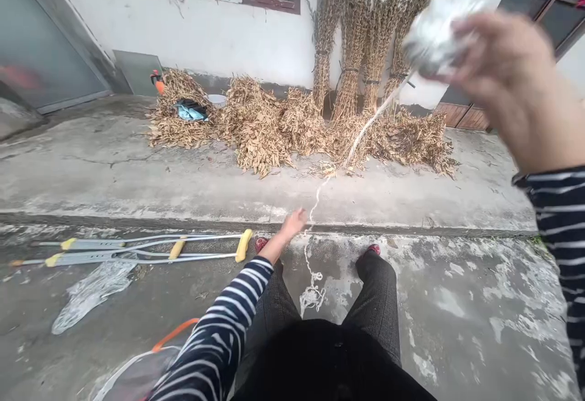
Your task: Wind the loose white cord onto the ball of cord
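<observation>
My right hand (pixel 503 66), raised high at the upper right, is closed on a shiny whitish bundle (pixel 436 29) that looks like a ball of string, blurred by motion. From it a white string (pixel 375 117) runs down to the left, taut at first. Lower down it turns slack and crinkled, ending in a loose tangle (pixel 312 294) on the ground between my feet. My left hand (pixel 293 223) reaches forward and low, just left of the string. Its fingers look loosely stretched, apart from the string, with nothing visible in them.
Dried plant stalks lie in heaps (pixel 260 124) along the wall, and several tied bundles (pixel 351 53) lean upright. Two crutches (pixel 150 255) and a clear plastic bag (pixel 95 291) lie at left. An orange-handled bag (pixel 141 373) is lower left. A low concrete step (pixel 411 206) crosses ahead.
</observation>
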`<move>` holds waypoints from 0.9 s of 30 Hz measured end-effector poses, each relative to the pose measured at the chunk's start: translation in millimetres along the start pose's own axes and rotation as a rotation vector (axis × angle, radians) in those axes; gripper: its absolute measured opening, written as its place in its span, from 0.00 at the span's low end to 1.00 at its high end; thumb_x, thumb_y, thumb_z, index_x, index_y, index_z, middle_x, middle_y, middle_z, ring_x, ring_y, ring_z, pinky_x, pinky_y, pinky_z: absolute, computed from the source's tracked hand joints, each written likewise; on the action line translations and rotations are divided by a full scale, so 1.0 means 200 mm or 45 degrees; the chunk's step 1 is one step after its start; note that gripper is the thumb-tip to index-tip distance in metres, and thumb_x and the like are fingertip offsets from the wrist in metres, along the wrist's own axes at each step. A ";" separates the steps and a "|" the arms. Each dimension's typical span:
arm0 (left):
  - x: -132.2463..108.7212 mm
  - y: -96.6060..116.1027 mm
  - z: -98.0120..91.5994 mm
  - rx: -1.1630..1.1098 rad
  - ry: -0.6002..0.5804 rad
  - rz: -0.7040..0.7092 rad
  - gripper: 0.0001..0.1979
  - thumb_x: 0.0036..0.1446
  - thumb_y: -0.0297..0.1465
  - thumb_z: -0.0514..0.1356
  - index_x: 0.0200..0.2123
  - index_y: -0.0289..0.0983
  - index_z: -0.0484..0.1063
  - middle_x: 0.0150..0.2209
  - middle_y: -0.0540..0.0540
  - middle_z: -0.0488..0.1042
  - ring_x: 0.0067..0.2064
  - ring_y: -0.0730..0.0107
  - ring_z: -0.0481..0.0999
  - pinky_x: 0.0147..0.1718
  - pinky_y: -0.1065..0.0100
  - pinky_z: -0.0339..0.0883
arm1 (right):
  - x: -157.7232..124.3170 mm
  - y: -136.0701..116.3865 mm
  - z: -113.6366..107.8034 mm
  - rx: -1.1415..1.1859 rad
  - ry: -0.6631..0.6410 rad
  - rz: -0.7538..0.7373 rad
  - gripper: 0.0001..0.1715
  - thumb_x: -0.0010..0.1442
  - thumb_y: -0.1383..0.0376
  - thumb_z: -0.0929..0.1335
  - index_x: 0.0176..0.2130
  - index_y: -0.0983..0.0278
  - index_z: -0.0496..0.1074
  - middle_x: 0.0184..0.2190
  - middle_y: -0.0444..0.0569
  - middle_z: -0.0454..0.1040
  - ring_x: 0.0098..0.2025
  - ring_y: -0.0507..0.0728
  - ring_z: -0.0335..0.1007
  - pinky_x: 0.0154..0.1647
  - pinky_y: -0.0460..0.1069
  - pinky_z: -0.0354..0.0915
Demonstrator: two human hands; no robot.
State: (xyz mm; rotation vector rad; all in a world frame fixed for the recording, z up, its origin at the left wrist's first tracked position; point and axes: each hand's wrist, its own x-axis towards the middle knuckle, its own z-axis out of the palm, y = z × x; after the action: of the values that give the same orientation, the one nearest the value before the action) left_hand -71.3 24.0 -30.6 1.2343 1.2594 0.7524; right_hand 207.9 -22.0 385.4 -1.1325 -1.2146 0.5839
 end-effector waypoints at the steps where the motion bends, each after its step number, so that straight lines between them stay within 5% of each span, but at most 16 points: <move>1: 0.02 0.07 0.03 -0.001 0.063 0.049 0.18 0.53 0.23 0.65 0.49 0.36 0.78 0.56 0.37 0.79 0.57 0.52 0.77 0.57 0.57 0.69 | -0.10 0.08 0.05 0.057 -0.135 0.189 0.08 0.62 0.77 0.67 0.38 0.66 0.71 0.55 0.56 0.77 0.53 0.59 0.79 0.55 0.55 0.78; 3: 0.03 0.22 0.09 -0.057 0.120 0.262 0.23 0.54 0.24 0.65 0.55 0.37 0.76 0.62 0.39 0.76 0.61 0.56 0.75 0.61 0.62 0.66 | -0.27 0.27 0.11 0.084 -0.412 0.389 0.12 0.57 0.73 0.74 0.42 0.65 0.76 0.58 0.55 0.77 0.53 0.60 0.78 0.52 0.55 0.80; 7: 0.00 0.53 0.24 -0.278 0.004 0.729 0.25 0.56 0.30 0.68 0.58 0.38 0.76 0.60 0.39 0.78 0.59 0.59 0.77 0.63 0.62 0.65 | -0.42 0.55 0.15 0.148 -0.539 0.561 0.21 0.47 0.67 0.77 0.43 0.61 0.77 0.52 0.51 0.80 0.50 0.61 0.79 0.51 0.61 0.80; 10: -0.03 0.65 0.34 -0.440 -0.122 0.792 0.22 0.54 0.35 0.73 0.52 0.37 0.80 0.55 0.41 0.82 0.59 0.57 0.78 0.64 0.59 0.63 | -0.46 0.65 0.17 0.169 -0.596 0.613 0.23 0.46 0.64 0.76 0.44 0.61 0.77 0.49 0.51 0.81 0.50 0.63 0.79 0.49 0.61 0.80; 18: -0.13 0.58 0.40 -0.739 -0.441 0.654 0.24 0.47 0.50 0.75 0.33 0.34 0.83 0.33 0.43 0.84 0.44 0.61 0.82 0.57 0.60 0.67 | -0.50 0.84 0.08 0.410 -0.745 0.681 0.30 0.46 0.64 0.77 0.50 0.63 0.75 0.53 0.55 0.80 0.49 0.66 0.80 0.44 0.63 0.82; 22: -0.17 0.60 0.37 -0.646 -0.468 0.656 0.24 0.52 0.50 0.73 0.29 0.33 0.80 0.26 0.45 0.80 0.37 0.65 0.81 0.51 0.63 0.68 | -0.52 0.90 0.03 0.470 -0.768 0.663 0.31 0.47 0.64 0.76 0.52 0.62 0.75 0.51 0.53 0.81 0.51 0.66 0.80 0.49 0.64 0.81; 27: -0.20 0.56 0.36 -0.609 -0.517 0.553 0.16 0.57 0.41 0.68 0.31 0.33 0.76 0.22 0.47 0.77 0.34 0.65 0.82 0.51 0.62 0.68 | -0.50 0.91 0.02 0.493 -0.586 0.609 0.27 0.47 0.62 0.75 0.47 0.64 0.76 0.46 0.52 0.82 0.45 0.64 0.81 0.38 0.58 0.81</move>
State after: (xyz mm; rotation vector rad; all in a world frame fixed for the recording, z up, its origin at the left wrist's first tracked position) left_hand 10.5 -4.5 78.1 1.1884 0.4429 0.9844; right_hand 211.1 -37.4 179.1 -0.9801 -1.1392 1.4417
